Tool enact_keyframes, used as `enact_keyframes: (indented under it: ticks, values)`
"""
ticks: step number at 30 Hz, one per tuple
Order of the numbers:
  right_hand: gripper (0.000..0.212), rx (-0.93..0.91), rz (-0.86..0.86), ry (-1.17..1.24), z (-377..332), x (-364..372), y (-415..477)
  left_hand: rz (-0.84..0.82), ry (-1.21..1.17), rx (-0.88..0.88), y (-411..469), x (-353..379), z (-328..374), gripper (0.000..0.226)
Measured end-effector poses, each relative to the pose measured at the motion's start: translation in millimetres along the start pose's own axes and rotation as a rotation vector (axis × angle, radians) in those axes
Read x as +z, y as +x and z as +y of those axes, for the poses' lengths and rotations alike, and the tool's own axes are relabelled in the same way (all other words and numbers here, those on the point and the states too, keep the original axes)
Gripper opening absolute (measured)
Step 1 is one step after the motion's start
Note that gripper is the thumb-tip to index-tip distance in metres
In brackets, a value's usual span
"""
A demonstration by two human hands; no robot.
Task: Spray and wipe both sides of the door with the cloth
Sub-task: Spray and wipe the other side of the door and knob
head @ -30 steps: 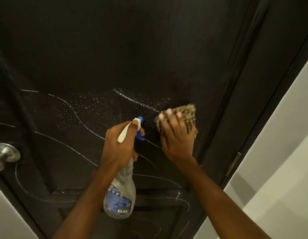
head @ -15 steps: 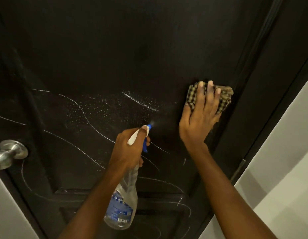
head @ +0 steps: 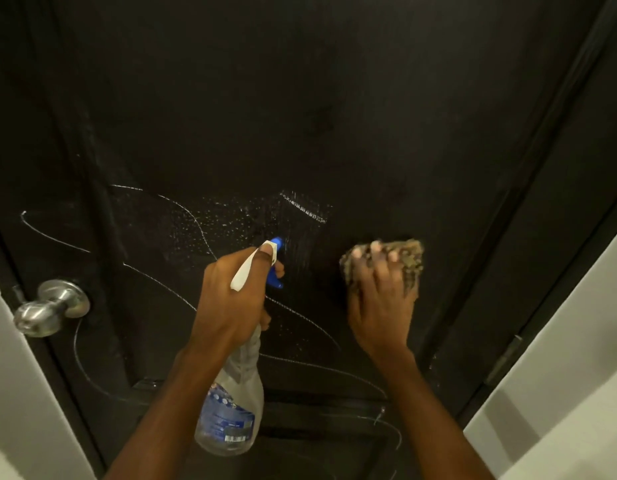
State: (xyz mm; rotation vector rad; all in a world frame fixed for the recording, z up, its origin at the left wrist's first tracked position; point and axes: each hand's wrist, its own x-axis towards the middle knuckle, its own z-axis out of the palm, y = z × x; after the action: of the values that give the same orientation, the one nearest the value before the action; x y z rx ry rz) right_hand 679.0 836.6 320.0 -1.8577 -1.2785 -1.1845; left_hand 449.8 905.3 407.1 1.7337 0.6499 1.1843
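Observation:
A dark door (head: 300, 98) fills the view, with white spray droplets and thin streaks across its middle. My left hand (head: 227, 299) grips a clear spray bottle (head: 231, 410) by its neck, with the blue and white nozzle pointing at the door. My right hand (head: 379, 299) presses a checked cloth (head: 412, 258) against the door, right of the bottle. The fingers lie over the cloth and look blurred. Most of the cloth is hidden under the hand.
A round metal door knob (head: 51, 306) sticks out at the left edge of the door. The dark door frame (head: 559, 202) and a hinge (head: 504, 362) run down the right side. Pale walls (head: 559, 375) flank the door on both sides.
My right hand has slid the cloth down from the upper right of the panel to just right of the nozzle. The left hand and bottle stay about where they were.

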Motion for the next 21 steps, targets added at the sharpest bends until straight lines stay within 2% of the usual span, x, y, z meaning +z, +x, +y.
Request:
enact_keyframes:
  ticks: [3,5,9,11,15,18,21]
  values:
    - [0.066,0.283,0.205,0.054,-25.0,-10.5,64.3,-0.006,-0.003,-0.007,1.6,-1.7,-2.0,0.042]
    - [0.067,0.310,0.241,0.021,-44.3,-11.5,90.7,-0.005,-0.012,-0.015,3.8,-2.4,-2.5,0.042]
    - [0.065,-0.106,-0.010,-0.024,-44.9,6.6,45.2,-0.014,-0.023,-0.019,8.9,-0.7,-2.6,0.042]
    - [0.065,-0.210,-0.113,-0.030,-26.3,14.1,1.7,-0.029,-0.032,-0.015,10.6,2.0,-1.6,0.042]
    - [0.065,-0.046,-0.072,-0.042,5.4,1.7,-17.9,-0.053,-0.022,-0.046,15.5,3.3,-0.1,0.042]
    - [0.066,0.175,0.078,-0.018,3.7,-13.3,31.6,-0.047,-0.014,-0.103,17.4,-4.9,-1.3,0.044]
    - [0.069,0.381,0.239,0.063,-32.1,-23.8,93.8,-0.034,-0.039,-0.133,15.1,-21.2,-1.1,0.042]
